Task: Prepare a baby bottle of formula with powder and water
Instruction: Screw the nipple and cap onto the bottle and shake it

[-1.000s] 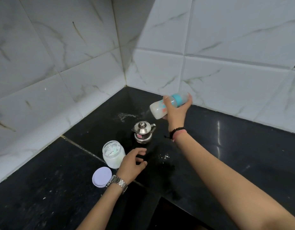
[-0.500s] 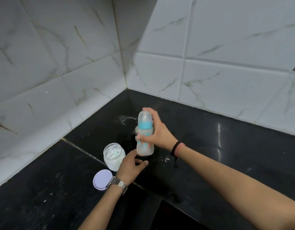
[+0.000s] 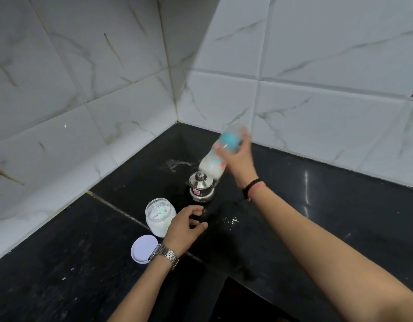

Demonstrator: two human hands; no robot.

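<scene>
My right hand point(image 3: 238, 156) grips a baby bottle point(image 3: 214, 162) with a blue collar and milky white liquid inside. The bottle is blurred and tilted, its top up to the right, held above a small steel lidded pot point(image 3: 201, 187). An open jar of white powder point(image 3: 159, 216) stands on the black counter to the left. My left hand point(image 3: 184, 226) hovers just right of the jar with its fingers loosely curled, holding nothing.
The jar's pale lilac lid point(image 3: 142, 249) lies flat by my left wrist. Spilled powder point(image 3: 230, 220) speckles the black counter point(image 3: 328, 205). White marble-look tiled walls point(image 3: 108, 77) close the corner behind. A dark gap sits at the counter's near edge.
The bottle was tilted a second ago, upright and lower by the jar half a second ago, and is now raised and tilted again. My left hand has stayed in place.
</scene>
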